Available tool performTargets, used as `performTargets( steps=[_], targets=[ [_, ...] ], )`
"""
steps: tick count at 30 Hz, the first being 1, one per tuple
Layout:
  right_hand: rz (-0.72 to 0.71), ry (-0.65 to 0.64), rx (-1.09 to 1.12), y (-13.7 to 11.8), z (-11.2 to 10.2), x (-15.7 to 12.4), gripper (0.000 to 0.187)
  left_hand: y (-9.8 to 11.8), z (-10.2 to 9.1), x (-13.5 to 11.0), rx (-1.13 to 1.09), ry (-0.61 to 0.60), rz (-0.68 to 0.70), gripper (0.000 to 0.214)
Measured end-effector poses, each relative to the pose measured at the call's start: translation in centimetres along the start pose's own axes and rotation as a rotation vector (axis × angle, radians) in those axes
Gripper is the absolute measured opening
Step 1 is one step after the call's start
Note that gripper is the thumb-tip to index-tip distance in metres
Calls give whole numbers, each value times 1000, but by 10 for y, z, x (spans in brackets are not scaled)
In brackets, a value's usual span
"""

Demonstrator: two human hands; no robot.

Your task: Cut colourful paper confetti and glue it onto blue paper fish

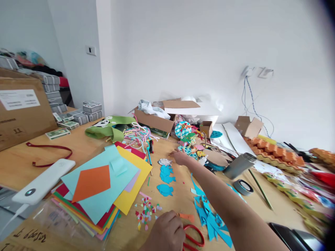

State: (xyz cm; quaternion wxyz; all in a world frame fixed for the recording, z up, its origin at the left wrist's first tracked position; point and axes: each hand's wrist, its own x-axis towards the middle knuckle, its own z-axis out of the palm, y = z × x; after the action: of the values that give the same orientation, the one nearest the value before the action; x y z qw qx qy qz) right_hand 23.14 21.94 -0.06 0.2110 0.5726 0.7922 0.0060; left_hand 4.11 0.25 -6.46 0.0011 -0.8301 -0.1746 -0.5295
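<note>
My right hand (180,156) reaches far across the table, fingers stretched out just beyond a white fish cutout (164,162) with drawn lines. Below that cutout lie several blue paper fish (165,190) in a column. My left hand (166,232) rests low in the view with its fingers curled; whatever it may hold is hidden. Right beside it are red-handled scissors (200,237), their blades out of sight. An orange paper scrap (187,218) lies near its knuckles. Small colourful paper bits (146,212) are scattered left of the hand.
A stack of coloured paper (96,188) and a white power bank (43,181) lie at left. Blue paper scraps (211,219) sit under my right forearm. Beyond are a grey bottle (240,165), a tape roll (243,187), orange egg cartons (277,153), and open cardboard boxes (154,120) against the wall.
</note>
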Motion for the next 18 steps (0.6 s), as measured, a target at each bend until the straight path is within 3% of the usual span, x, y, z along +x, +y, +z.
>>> performTargets(
  steps=[5, 10, 18],
  targets=[
    [-30, -68, -19, -2, -2, -18, 39, 2, -3, -2, -41, -63, -12, 31],
    [-90, -54, -54, -8, -1, -36, 65, 2, -5, -3, -69, -91, -20, 22],
    [-132, -7, -82, -15, 9, -67, 60, 7, -9, -3, -110, -171, -45, 17]
  ],
)
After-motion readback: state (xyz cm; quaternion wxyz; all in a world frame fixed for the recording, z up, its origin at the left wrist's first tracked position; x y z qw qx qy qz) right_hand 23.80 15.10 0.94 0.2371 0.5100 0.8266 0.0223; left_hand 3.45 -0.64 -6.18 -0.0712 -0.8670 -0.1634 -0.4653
